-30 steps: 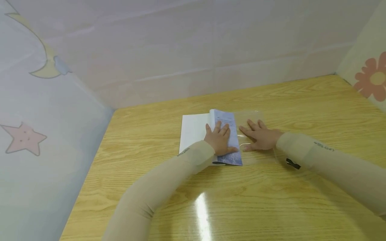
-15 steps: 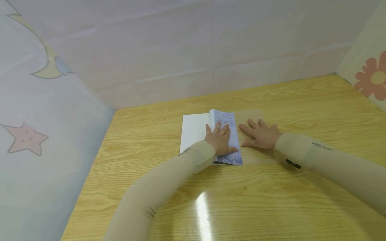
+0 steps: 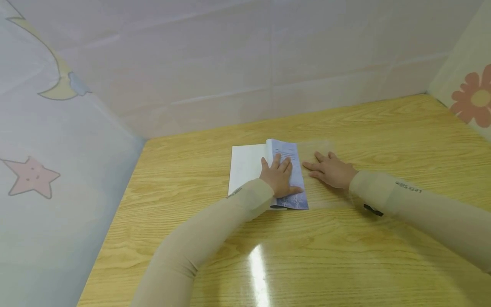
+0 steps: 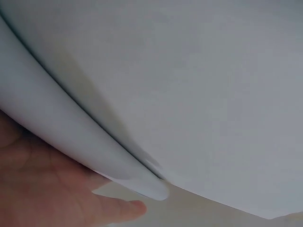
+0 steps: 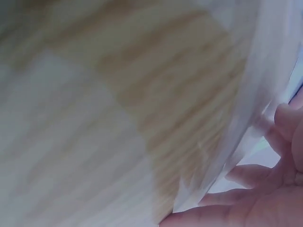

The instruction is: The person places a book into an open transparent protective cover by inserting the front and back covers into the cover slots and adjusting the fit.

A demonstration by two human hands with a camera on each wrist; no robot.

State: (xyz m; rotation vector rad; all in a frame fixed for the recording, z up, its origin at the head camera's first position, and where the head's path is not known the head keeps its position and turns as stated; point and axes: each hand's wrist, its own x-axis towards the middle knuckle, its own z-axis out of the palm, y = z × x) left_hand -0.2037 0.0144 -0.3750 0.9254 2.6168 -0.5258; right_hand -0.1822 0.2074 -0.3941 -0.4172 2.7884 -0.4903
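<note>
A thin booklet lies open on the wooden table, its white page [image 3: 245, 166] to the left and its blue-purple cover [image 3: 300, 201] folded over to the right. My left hand [image 3: 279, 178] rests on that cover with fingers spread. In the left wrist view, the curled fold [image 4: 90, 135] runs beside my palm, next to the white page [image 4: 203, 104]. A clear plastic sheet [image 3: 320, 199] extends rightward from under the cover. On it lies my right hand [image 3: 333, 170], fingers extended toward the cover's edge. The right wrist view shows the clear film [image 5: 246, 101] bowed up beside those fingers.
The wood-grain table [image 3: 184, 238] reaches out around the booklet, with a light reflection in front. A pale fabric wall [image 3: 215, 64] stands at the back. Printed side walls rise left and right, one with a star [image 3: 33, 177], the other with a flower [image 3: 475, 99].
The right hand has edged slightly left on the clear sheet, and its thumb has drawn in toward the fingers. The left hand and the booklet stay in place.
</note>
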